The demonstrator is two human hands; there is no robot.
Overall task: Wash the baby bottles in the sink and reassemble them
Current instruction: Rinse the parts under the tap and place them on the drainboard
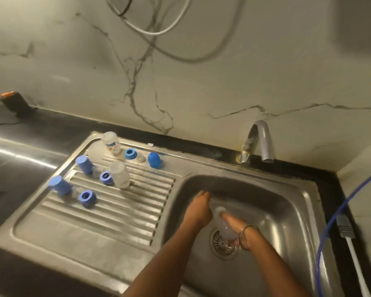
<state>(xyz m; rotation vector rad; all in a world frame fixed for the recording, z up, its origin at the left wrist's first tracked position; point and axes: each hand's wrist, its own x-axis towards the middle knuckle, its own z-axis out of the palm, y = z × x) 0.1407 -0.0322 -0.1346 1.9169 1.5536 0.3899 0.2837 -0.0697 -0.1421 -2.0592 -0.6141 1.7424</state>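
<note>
A: Where is the bottle (222, 224) now?

B: It is down in the sink (287, 202) basin, above the drain (224, 243). The right hand (237, 229) holds it, fingers curled round its lower part.

A: And how does it lie?

B: Its long axis runs from the drain up and slightly left, away from the person. The upper end points toward the left hand (198, 209), which is just beside that end (the blur hides whether it touches).

A: Is the left hand holding something?

B: I cannot tell. The fingers look bent, but nothing is clear inside them.

A: The arms?

B: Both forearms reach forward into the basin, the left one crossing over the sink edge. The tap (259, 142) stands behind, well apart; I judge the bottle must rise toward it for rinsing.
</note>
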